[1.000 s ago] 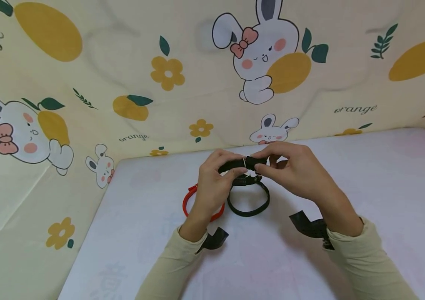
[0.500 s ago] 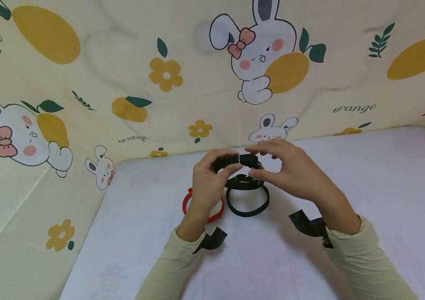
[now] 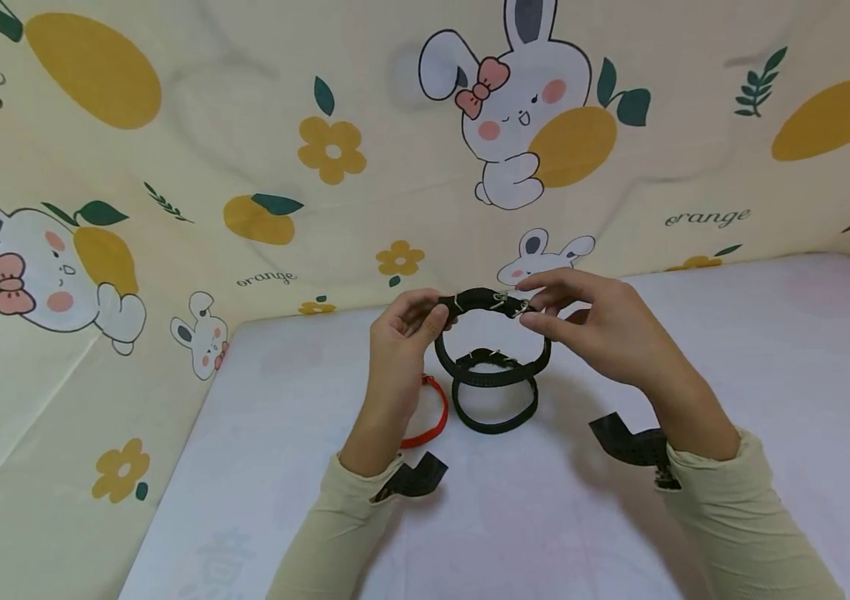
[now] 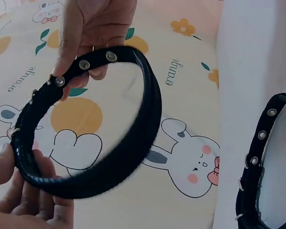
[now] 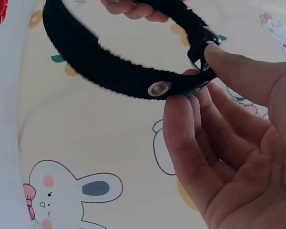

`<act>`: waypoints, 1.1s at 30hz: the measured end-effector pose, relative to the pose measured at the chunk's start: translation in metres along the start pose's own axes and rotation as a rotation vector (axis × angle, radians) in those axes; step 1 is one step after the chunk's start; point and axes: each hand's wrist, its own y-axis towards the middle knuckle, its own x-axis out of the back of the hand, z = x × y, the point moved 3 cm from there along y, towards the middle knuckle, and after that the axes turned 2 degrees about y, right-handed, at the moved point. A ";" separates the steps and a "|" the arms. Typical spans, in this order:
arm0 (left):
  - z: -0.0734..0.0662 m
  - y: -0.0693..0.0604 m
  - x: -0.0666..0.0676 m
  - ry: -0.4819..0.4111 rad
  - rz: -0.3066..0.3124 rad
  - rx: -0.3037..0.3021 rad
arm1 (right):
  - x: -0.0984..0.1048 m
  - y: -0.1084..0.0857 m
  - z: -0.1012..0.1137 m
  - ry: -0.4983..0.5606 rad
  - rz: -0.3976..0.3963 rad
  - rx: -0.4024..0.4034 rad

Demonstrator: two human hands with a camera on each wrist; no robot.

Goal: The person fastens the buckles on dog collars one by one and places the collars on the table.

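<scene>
A black buckled collar with metal eyelets, closed into a ring, is held up over the table between both hands. My left hand pinches its left side between thumb and fingers. At the right side, by the metal buckle, my right hand holds the band. The right wrist view shows that thumb and fingertips pinching the collar next to an eyelet and a ring. Below in the head view lies a second black collar on the table. A red collar beside it is partly hidden by my left wrist.
The white-covered table reaches back to a cream curtain printed with rabbits and oranges. Black straps stick out from both wrists. The second black collar stands close to the held one.
The held collar has turned and now shows as an open ring with its buckle at the top right. My hands have moved apart, the left one leftward; the right fingers again grip the band.
</scene>
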 end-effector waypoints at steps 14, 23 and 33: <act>-0.005 0.003 0.012 0.257 0.274 -0.037 | 0.004 0.003 -0.010 0.064 -0.059 -0.054; -0.002 0.006 0.018 0.205 0.123 0.037 | 0.002 -0.001 -0.015 0.064 0.221 0.158; 0.000 0.007 0.017 0.173 0.337 0.069 | 0.007 -0.001 -0.021 0.008 0.141 0.203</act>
